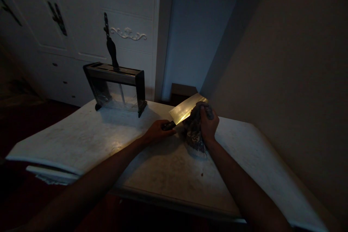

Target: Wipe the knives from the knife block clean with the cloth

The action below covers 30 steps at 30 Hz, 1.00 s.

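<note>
Evidently I am working a cloth (192, 125) against a knife (185, 109). My left hand (159, 132) is closing around its black handle (168, 126), while my right hand (210, 125) is pinching the bunched cloth near the blade's far end, thumb uppermost. The knife is slanting up between my hands, over the bench (163, 174). As I judge it, any further stroke is calling for a steady left grip and enough folded cloth between my right fingers and the edge; which side is sharp, I cannot tell.

The blade is looking broad, flat and metallic, catching a yellow gleam in this dim light. The cloth is sagging in soft, dark folds, with a pale pattern showing lower down. Beyond my left hand, a clear-fronted holder (114, 74) with dark sides is standing upright on the mottled, pale bench, one dark, rounded grip (111, 50) rising from its top.
</note>
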Each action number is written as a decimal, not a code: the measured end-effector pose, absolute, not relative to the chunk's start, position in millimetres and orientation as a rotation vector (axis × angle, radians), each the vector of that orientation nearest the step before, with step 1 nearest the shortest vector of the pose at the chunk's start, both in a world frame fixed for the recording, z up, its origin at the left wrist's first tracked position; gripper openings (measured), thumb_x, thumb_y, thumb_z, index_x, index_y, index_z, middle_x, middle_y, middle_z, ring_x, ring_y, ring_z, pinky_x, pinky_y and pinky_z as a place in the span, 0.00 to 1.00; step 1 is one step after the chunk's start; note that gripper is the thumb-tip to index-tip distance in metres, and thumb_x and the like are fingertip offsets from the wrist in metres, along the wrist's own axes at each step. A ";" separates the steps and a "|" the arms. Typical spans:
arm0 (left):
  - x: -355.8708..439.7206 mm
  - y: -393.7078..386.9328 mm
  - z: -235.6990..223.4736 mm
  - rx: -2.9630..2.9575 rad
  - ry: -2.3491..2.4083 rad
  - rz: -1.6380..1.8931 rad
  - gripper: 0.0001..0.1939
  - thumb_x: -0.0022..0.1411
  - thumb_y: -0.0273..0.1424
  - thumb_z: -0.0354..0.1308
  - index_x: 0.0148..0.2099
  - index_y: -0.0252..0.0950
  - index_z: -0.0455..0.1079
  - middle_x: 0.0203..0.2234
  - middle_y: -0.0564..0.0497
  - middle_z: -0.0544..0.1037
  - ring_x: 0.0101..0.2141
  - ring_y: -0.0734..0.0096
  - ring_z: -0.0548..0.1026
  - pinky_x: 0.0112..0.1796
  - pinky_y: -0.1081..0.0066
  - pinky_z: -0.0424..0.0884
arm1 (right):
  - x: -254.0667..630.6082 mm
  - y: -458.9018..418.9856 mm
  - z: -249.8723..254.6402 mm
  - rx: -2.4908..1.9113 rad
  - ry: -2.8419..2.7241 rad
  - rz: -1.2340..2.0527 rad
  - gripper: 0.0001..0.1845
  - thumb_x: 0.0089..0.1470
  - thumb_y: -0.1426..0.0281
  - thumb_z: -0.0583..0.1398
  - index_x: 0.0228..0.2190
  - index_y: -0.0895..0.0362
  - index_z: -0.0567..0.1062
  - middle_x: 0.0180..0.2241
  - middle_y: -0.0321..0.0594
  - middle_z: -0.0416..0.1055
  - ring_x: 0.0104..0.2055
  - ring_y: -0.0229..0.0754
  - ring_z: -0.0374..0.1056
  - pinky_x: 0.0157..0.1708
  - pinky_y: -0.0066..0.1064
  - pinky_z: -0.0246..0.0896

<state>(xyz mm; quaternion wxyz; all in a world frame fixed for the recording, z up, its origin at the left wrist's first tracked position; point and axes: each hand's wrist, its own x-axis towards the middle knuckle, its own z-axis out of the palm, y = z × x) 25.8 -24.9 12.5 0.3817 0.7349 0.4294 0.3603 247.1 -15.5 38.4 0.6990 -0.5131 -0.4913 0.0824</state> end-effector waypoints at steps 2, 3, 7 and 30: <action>25.4 -23.9 11.7 1.916 1.102 0.911 0.21 0.50 0.47 0.62 0.30 0.31 0.69 0.21 0.55 0.64 0.24 0.76 0.62 0.25 0.76 0.55 | 254.8 -10.3 39.9 -1.135 -1.023 0.148 0.23 0.51 0.51 0.62 0.29 0.61 0.76 0.28 0.40 0.73 0.31 0.43 0.67 0.34 0.33 0.63; 25.3 -23.6 11.4 1.929 1.109 0.907 0.21 0.51 0.46 0.62 0.30 0.31 0.69 0.21 0.55 0.64 0.24 0.76 0.62 0.25 0.76 0.55 | 258.9 -7.5 40.4 -1.130 -0.993 0.133 0.23 0.51 0.52 0.62 0.30 0.61 0.77 0.30 0.41 0.74 0.33 0.44 0.68 0.36 0.34 0.63; 24.8 -24.8 11.3 1.900 1.116 0.878 0.20 0.52 0.46 0.62 0.28 0.31 0.69 0.20 0.55 0.64 0.23 0.77 0.62 0.24 0.76 0.53 | 275.8 3.0 39.9 -1.133 -0.849 0.144 0.23 0.50 0.54 0.60 0.34 0.63 0.79 0.35 0.46 0.76 0.39 0.48 0.70 0.44 0.38 0.64; 25.6 -33.1 15.7 1.621 0.961 0.803 0.20 0.48 0.44 0.63 0.33 0.30 0.70 0.18 0.56 0.64 0.18 0.80 0.60 0.19 0.77 0.53 | 281.9 -2.3 38.8 -0.902 -1.197 0.256 0.27 0.47 0.68 0.61 0.51 0.57 0.75 0.54 0.43 0.71 0.59 0.49 0.64 0.63 0.46 0.50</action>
